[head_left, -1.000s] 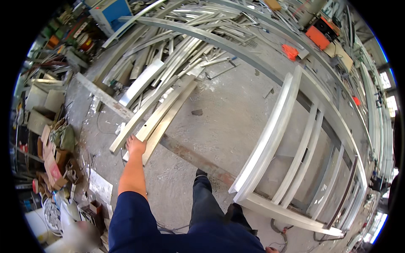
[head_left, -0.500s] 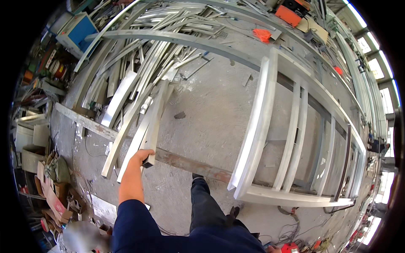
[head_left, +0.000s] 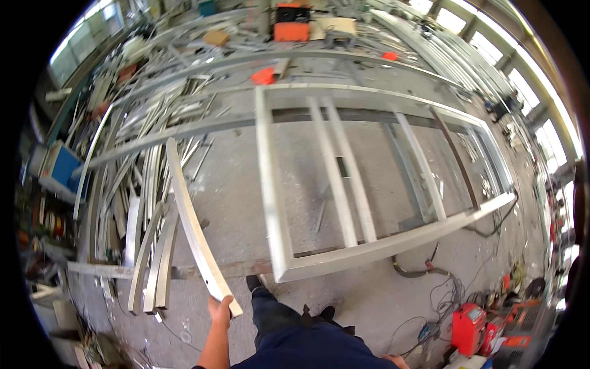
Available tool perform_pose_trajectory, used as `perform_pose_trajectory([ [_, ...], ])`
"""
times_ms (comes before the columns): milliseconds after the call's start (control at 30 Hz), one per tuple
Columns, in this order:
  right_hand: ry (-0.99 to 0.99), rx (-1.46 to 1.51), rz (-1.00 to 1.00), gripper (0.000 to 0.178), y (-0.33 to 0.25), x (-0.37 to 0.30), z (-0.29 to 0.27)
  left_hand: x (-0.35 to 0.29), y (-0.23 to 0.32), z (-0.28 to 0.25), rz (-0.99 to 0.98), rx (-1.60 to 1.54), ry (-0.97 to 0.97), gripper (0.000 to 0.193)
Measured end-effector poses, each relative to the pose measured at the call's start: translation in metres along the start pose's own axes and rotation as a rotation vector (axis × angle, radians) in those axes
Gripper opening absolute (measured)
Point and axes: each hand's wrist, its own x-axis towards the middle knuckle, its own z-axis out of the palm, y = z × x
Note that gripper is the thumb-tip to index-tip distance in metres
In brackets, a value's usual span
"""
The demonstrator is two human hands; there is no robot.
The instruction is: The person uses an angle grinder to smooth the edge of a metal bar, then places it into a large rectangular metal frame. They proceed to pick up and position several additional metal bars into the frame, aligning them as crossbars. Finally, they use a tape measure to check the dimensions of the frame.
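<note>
My left hand (head_left: 220, 305) is closed round the near end of a long silvery square metal tube (head_left: 200, 246). The tube slants away from me to the upper left, its far end near a long grey support beam (head_left: 203, 127). To its right lies a large rectangular metal frame (head_left: 267, 184) with several crossbars, resting on the support beams and apart from the tube. Only a bit of my right hand (head_left: 396, 361) shows at the lower edge, low beside my body, with its fingers hidden.
Other metal tubes (head_left: 165, 258) lie left of the held one across a rusty near beam (head_left: 236, 269), by a heap of offcuts (head_left: 117, 203). A red machine (head_left: 468, 329) stands at the lower right, with cables (head_left: 452, 280) over the floor. A blue-sided box (head_left: 61, 169) is far left.
The tube in my left hand has come away from the other tubes and swung right, toward the frame. My view has turned right, showing the whole frame and the red machine.
</note>
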Motion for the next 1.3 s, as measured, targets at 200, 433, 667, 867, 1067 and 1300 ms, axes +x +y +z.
perform_pose_trajectory([
  [200,-0.032,0.134,-0.044,0.037,0.041,0.073,-0.08,-0.125,0.044,0.116,0.073,0.085,-0.234,0.055],
  [433,-0.048,0.266,-0.293,0.038,-0.03,0.134,-0.163,-0.212,0.077,0.295,0.062,0.036,-0.546,0.057],
  [667,-0.07,0.343,-0.561,0.041,-0.188,0.145,-0.239,-0.209,0.055,0.503,0.127,0.21,-0.642,0.063],
  [867,-0.041,0.152,-0.615,0.044,-0.303,0.151,-0.316,-0.203,0.021,0.665,0.101,0.235,-0.667,0.065],
  [1067,-0.004,0.035,-0.566,0.043,-0.381,0.171,-0.39,-0.212,0.018,0.742,0.221,0.6,-0.534,0.074],
  [1300,-0.109,-0.122,-0.523,0.038,-0.429,0.251,-0.464,-0.239,0.008,0.819,0.095,0.814,-0.401,0.079],
])
